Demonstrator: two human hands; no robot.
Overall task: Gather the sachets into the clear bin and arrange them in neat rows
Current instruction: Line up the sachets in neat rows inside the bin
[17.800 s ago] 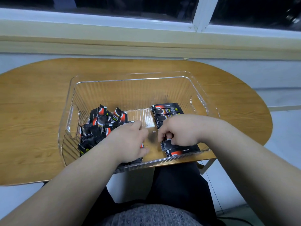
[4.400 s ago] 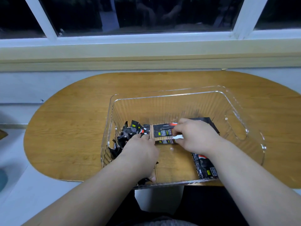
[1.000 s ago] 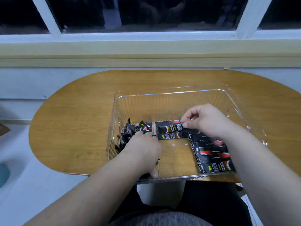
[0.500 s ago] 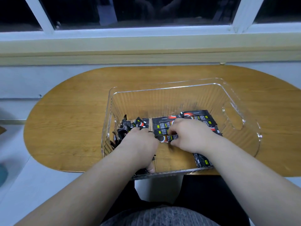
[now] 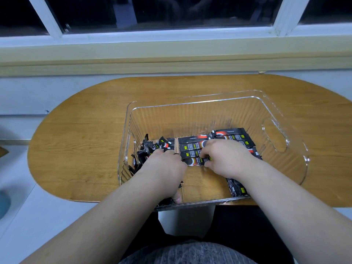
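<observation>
A clear ribbed bin (image 5: 190, 111) stands on the wooden table. Inside, black sachets with red and white marks lie in a middle row (image 5: 191, 145) and a right row (image 5: 230, 134). A loose heap of sachets (image 5: 150, 149) fills the bin's left side. My left hand (image 5: 163, 174) rests on that heap with curled fingers at the middle row's left edge. My right hand (image 5: 226, 159) pinches the nearest sachet (image 5: 194, 161) of the middle row. Part of the right row is hidden under my right forearm.
The oval wooden table (image 5: 82, 145) sits against a wall below a window sill (image 5: 171, 54). The bin's right wall has a handle cutout (image 5: 275, 137). The bin's near edge overhangs the table front above my lap.
My right hand has stayed at the middle row's near sachet, shifting only slightly. My left hand remains on the heap. A second ago my right hand was farther back at the right row.
</observation>
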